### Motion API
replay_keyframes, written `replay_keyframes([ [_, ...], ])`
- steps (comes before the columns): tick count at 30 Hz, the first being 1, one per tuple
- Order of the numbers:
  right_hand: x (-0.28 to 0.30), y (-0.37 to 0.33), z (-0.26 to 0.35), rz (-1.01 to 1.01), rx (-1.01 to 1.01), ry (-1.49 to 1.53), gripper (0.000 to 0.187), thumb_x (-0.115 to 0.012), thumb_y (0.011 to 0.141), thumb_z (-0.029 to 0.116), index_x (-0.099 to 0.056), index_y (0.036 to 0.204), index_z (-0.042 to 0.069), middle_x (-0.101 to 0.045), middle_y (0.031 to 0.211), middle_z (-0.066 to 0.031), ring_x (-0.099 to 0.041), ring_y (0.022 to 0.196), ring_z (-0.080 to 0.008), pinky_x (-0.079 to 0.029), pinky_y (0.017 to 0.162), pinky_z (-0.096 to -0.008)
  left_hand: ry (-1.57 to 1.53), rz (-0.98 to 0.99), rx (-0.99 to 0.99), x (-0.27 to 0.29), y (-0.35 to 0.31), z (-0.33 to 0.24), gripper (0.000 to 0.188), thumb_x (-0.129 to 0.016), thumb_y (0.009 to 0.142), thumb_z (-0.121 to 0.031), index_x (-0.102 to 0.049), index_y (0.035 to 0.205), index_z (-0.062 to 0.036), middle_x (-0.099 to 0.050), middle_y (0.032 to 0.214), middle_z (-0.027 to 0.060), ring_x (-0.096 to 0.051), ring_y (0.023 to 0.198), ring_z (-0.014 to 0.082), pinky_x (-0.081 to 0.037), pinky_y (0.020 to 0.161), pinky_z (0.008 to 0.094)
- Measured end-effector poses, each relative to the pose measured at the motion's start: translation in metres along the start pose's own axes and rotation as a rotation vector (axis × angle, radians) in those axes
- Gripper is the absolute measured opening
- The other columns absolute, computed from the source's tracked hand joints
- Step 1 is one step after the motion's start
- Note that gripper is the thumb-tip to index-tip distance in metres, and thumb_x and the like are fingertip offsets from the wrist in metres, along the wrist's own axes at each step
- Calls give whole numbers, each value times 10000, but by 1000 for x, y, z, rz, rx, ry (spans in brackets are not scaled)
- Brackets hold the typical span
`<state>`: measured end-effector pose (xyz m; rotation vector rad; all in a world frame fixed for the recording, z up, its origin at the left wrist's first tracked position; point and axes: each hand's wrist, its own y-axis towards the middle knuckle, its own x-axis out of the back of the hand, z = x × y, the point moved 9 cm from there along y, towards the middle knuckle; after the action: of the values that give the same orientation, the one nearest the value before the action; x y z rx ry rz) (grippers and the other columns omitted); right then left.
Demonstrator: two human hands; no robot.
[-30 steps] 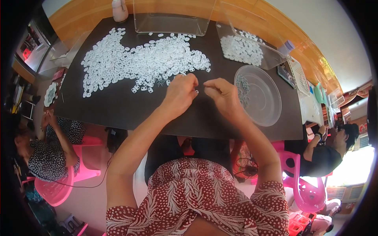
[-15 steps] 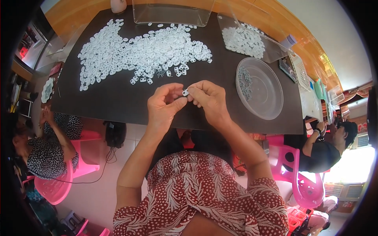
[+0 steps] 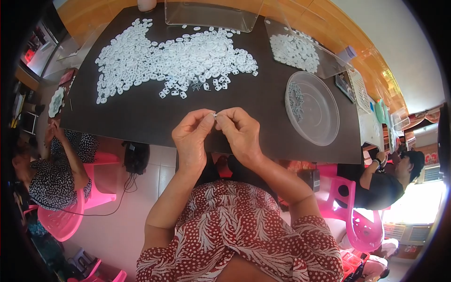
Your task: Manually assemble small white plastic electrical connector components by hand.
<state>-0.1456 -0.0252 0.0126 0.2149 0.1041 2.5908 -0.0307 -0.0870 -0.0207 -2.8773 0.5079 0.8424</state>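
Note:
My left hand (image 3: 191, 138) and my right hand (image 3: 241, 136) meet over the near edge of the dark table (image 3: 136, 115), fingertips pinched together. Between them shows a tiny white plastic piece (image 3: 215, 114), mostly covered by thumbs and fingers. Beyond the hands spreads a large heap of small white oval plastic pieces with holes (image 3: 199, 56). At its near edge lie a few loose white pieces (image 3: 221, 84) and a little cluster of thin grey parts (image 3: 196, 87). A round clear plastic dish (image 3: 324, 115) rests to the right, with small grey pin-like parts (image 3: 296, 101) along its left side.
Clear plastic bins (image 3: 211, 23) stand at the far edge; more white pieces (image 3: 294, 52) lie inside the right one. A phone (image 3: 345, 87) is at the table's right. One person (image 3: 56, 181) sits at left, another (image 3: 383, 183) at right, by pink chairs (image 3: 361, 225).
Both hands have drawn together and shifted slightly left. The small white piece, seen plainly before in my right fingers, is now pinched between both hands and mostly hidden.

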Motion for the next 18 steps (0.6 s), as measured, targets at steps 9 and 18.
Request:
replay_keyframes([
  [9, 4, 38, -3, 35, 187, -248, 40, -614, 768, 29, -617, 802, 9, -598, 728, -109, -582, 672, -235, -455, 612, -322, 23, -24, -8, 17, 8, -8, 80, -598, 862, -50, -599, 905, 18, -628, 795, 80, -577, 669, 110, -430, 568, 215],
  [18, -22, 73, 2, 1, 550, -774, 69, -666, 713, 70, -634, 771, 51, -571, 719, -102, -561, 742, -287, -444, 634, -383, 96, -12, -83, 22, 9, -9, 91, -601, 863, -52, -602, 913, 24, -621, 800, 62, -569, 682, 94, -426, 573, 205],
])
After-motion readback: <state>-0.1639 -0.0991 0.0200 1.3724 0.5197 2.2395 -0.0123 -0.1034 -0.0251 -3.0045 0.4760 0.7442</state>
